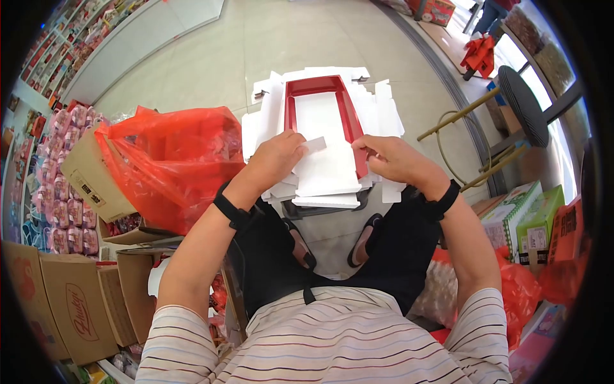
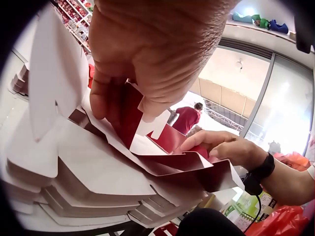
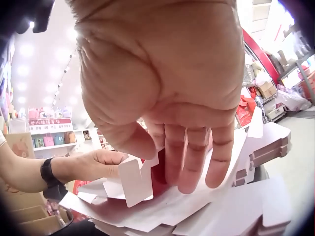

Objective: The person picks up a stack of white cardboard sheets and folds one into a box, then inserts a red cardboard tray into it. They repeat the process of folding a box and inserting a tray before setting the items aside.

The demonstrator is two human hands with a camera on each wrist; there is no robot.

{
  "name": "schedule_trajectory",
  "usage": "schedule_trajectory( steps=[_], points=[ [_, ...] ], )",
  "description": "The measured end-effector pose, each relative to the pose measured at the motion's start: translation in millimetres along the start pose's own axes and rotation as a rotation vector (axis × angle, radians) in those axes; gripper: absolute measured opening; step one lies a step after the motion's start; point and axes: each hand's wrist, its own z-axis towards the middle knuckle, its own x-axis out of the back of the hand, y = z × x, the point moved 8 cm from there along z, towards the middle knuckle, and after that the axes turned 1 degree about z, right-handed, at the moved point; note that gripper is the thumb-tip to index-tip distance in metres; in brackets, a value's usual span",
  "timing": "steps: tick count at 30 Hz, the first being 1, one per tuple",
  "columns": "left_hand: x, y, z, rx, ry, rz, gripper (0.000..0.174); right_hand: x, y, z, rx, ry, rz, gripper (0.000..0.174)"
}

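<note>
Red bag point(image 1: 173, 147): is bulging left of the red-sided box point(image 1: 318, 115).
Left hand point(image 1: 278, 155): is pinching the box's left wall, fingers narrow around it; a white tab point(image 1: 314, 145) is poking out beside them.
Red-sided box: is resting on white cardboard point(image 1: 387, 114), between both hands.
Right hand point(image 1: 398, 160): is pinching the box's right wall, fingers narrow.
Stool point(image 1: 523, 105): is standing well right of the box.
</note>
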Motion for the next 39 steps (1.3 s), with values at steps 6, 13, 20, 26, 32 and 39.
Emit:
schedule_trajectory(
  steps=[6, 13, 20, 26, 32, 39],
  points=[
    [-6.9, 3.8, -0.5, -0.001, -0.028, -0.043, 0.017, 6.7, 15.2, 9.3, 0.103, 0.104, -0.024, 0.017],
    [1.6, 0.4, 0.8, 0.189, 0.090, -0.136, 0.018, -6.8, 9.0, 15.9, 0.109, 0.265, 0.041, 0.017],
    [15.6, 5.4, -5.7, 0.200, 0.211, -0.305, 0.019, -33.2, 8.4, 17.8, -0.003, 0.342, -0.026, 0.018],
    [14.6, 14.5, -4.7, 0.136, 0.220, -0.264, 0.020, -31.6, 4.7, 16.0, -0.018, 0.420, -0.095, 0.019],
    [22.6, 31.5, -3.0, 0.081, 0.316, -0.143, 0.017, -33.4, 9.1, 16.7, -0.062, 0.435, -0.008, 0.018],
    [-3.3, 18.8, 2.4, 0.099, 0.141, 0.092, 0.020, -40.4, 0.3, 17.4, 0.033, 0.445, -0.161, 0.017]
  ],
)
